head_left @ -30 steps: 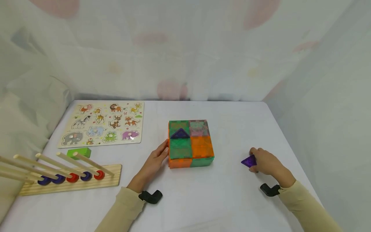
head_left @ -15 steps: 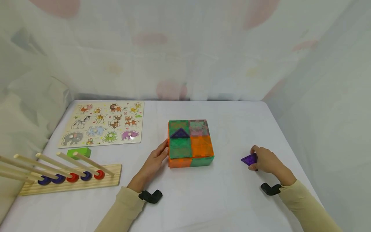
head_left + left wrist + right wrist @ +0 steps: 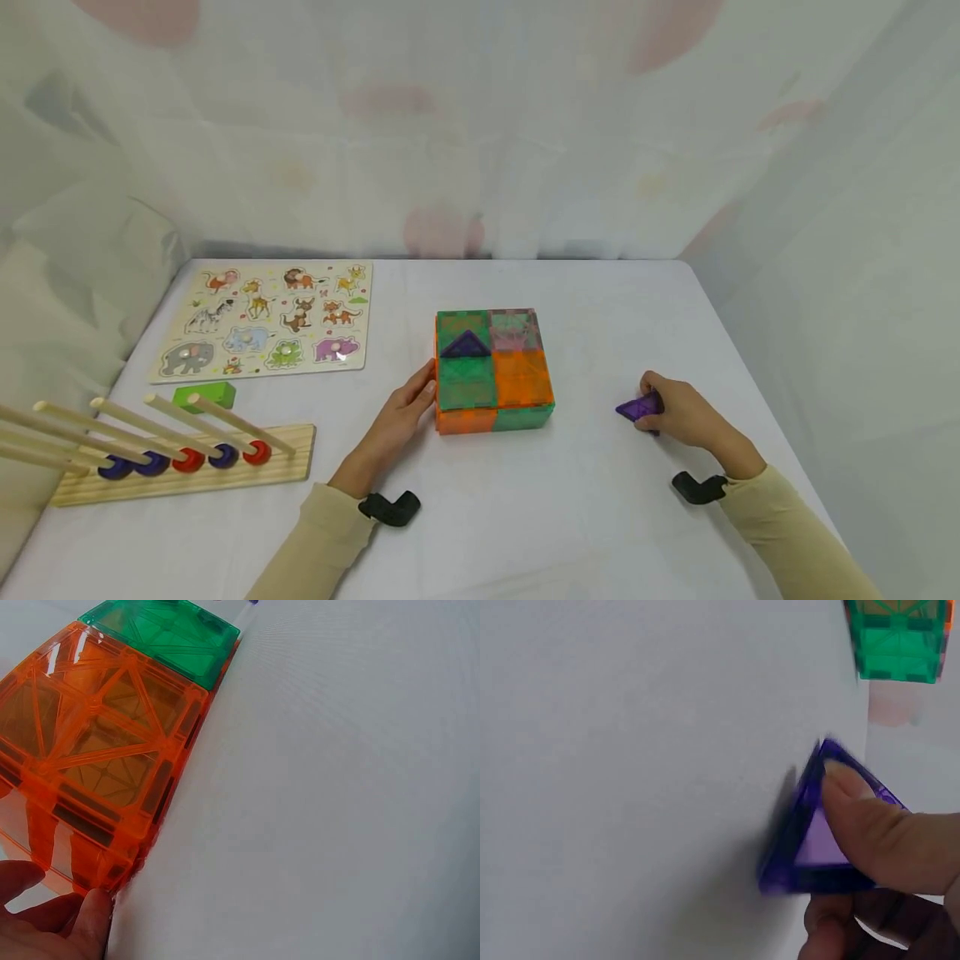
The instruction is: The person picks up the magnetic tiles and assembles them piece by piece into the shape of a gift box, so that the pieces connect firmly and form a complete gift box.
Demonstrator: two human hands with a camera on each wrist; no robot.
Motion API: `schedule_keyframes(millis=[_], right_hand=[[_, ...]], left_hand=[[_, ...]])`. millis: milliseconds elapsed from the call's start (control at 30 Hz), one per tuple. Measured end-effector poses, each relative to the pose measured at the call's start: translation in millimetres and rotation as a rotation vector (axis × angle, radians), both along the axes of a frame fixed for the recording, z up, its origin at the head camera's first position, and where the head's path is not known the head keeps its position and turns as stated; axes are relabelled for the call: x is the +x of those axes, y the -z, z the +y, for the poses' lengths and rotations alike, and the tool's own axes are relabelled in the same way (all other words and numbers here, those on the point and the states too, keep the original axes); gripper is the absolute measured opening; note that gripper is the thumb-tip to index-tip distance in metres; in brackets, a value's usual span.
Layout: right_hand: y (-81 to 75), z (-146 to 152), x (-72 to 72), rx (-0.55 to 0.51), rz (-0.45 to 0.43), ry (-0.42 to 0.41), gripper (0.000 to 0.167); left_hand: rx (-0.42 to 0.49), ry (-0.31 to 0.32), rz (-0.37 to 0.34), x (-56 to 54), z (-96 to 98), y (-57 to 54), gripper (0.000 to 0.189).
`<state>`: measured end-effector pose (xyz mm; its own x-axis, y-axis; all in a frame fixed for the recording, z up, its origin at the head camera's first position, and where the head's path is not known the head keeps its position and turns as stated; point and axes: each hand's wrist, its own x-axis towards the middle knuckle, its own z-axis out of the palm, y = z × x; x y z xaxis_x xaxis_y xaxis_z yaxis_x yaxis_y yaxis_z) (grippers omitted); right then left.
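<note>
A low square block of see-through magnetic tiles stands mid-table, its top in green, orange and pink. On a green top tile lies a dark purple triangle tile. My left hand rests against the block's left side; in the left wrist view its fingertips touch an orange wall tile. To the right of the block, my right hand pinches another purple triangle tile between thumb and fingers. The right wrist view shows the thumb across this tile; its far side is partly hidden.
An animal peg puzzle board lies at the back left. In front of it are a green block and a wooden peg rack with red and blue rings. White cloth walls enclose the table.
My right hand has shifted slightly left and away from me with the purple triangle tile, which has tilted a little. The left hand and the tile block stay in place.
</note>
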<state>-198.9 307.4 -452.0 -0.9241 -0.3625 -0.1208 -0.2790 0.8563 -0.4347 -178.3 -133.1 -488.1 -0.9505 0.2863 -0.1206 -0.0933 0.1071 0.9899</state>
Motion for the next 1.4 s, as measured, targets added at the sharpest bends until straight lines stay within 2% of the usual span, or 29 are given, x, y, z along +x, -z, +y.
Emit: schedule_keyframes(millis=[133,233,500,667,833,933,1067,1200,1400], right_hand=[[-1.5,-3.0,-4.4,-0.045,0.036,-0.008,0.020],[-6.0,-8.2,-10.0,-0.078,0.065,-0.008,0.012],[-35.9,-42.2,-25.8,-0.206,0.238,-0.020,0.009],[-60.9,-78.6,-35.5,-0.292,0.276,-0.087,0.010],[-75.0,-115.6,-45.8,-0.347,0.292,-0.226,0.012],[-76.6,-132.2,-51.4,-0.353,0.279,-0.303,0.011],[-73.3,-145.2,-55.7,-0.333,0.246,-0.351,0.009],[-67.2,-150.0,-56.4,-0.316,0.247,-0.356,0.008],[-57.6,-153.7,-56.1,-0.353,0.267,-0.315,0.010]], left_hand=[[0.001,0.000,-0.003,0.5,-0.4,0.4,0.062],[-0.003,-0.001,-0.003,0.7,-0.8,0.6,0.062],[-0.008,-0.004,-0.011,0.6,-2.1,1.3,0.060],[0.000,-0.006,-0.008,0.8,-2.3,0.6,0.061],[0.021,-0.008,-0.010,0.0,-0.6,1.6,0.060],[0.024,-0.006,-0.009,0.0,1.7,1.9,0.059],[0.018,-0.002,-0.013,0.6,3.7,1.1,0.059],[0.010,-0.006,-0.007,1.1,3.5,-0.7,0.059],[0.000,-0.019,-0.002,0.4,1.1,-0.6,0.059]])
